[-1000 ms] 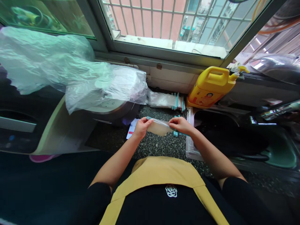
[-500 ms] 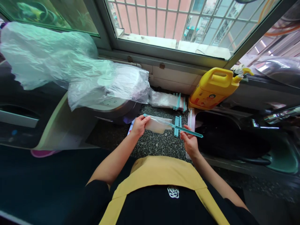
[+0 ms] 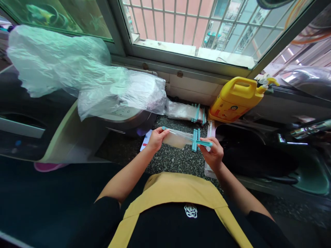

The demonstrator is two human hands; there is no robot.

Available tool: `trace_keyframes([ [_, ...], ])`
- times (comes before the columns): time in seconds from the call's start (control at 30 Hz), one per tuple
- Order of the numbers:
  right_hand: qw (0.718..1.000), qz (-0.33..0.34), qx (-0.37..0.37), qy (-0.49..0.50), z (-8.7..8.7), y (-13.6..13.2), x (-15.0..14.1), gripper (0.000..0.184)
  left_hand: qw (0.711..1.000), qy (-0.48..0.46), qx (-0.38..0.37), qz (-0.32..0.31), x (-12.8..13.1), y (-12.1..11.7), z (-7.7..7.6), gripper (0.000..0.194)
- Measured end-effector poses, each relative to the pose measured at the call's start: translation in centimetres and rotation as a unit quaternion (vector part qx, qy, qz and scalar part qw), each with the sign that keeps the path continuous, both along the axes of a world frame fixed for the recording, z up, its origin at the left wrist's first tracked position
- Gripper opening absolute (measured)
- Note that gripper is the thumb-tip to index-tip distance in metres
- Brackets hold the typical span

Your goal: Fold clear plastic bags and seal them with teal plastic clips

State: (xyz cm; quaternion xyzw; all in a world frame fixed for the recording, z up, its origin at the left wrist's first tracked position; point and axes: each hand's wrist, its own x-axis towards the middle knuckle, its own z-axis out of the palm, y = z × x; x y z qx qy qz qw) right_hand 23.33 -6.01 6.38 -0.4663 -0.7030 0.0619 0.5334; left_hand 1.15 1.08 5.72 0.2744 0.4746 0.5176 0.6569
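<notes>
My left hand pinches the left end of a small clear plastic bag with pale contents. A teal tip pokes out at its thumb and fingers. At the bag's right end, my right hand grips a teal bag sealing clip between thumb and fingers. The clip meets the bag's upper right corner; how far it goes onto the edge I cannot tell. Several more teal sealing clips lie side by side on the counter, partly behind the held clip and right hand.
Behind my hands lie filled plastic bags with teal clips. A yellow jug stands at the back right, by a sink holding a dark pan. Plastic sheeting covers an appliance at left on the speckled counter.
My right hand has shifted slightly right and turned. Less of the clip sticks out past its fingers. My left hand, with the bag, has moved slightly right.
</notes>
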Motion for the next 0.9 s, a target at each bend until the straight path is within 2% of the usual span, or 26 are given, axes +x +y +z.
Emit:
trace_keyframes([
  [0.17,0.993,0.041,0.026,-0.110,1.3,1.7,-1.1,0.016,0.999,0.022,0.027,-0.012,0.3,-0.4,0.0,0.044],
  [0.33,0.988,0.055,0.004,-0.142,1.2,2.7,-2.0,0.013,0.998,0.023,0.045,-0.033,0.5,-0.7,-0.3,0.044],
  [0.43,0.989,0.064,-0.058,-0.119,0.7,3.1,-2.2,0.018,0.999,0.012,0.043,-0.026,0.5,-0.8,-0.4,0.045],
  [0.53,0.983,0.071,-0.155,-0.061,0.2,3.4,-2.1,0.032,0.999,0.011,0.044,-0.016,0.6,-0.9,-0.3,0.045],
  [0.6,0.967,0.091,-0.236,-0.025,0.1,3.6,-2.1,0.037,0.999,0.011,0.046,-0.014,0.6,-1.0,-0.2,0.044],
  [0.73,0.914,0.136,-0.382,0.023,0.6,3.5,-2.2,0.029,0.998,0.011,0.050,-0.020,0.7,-1.1,0.1,0.045],
  [0.9,0.887,0.131,-0.431,0.097,0.9,3.2,-2.6,0.032,0.996,0.020,0.065,-0.052,0.7,-1.3,0.4,0.043],
])
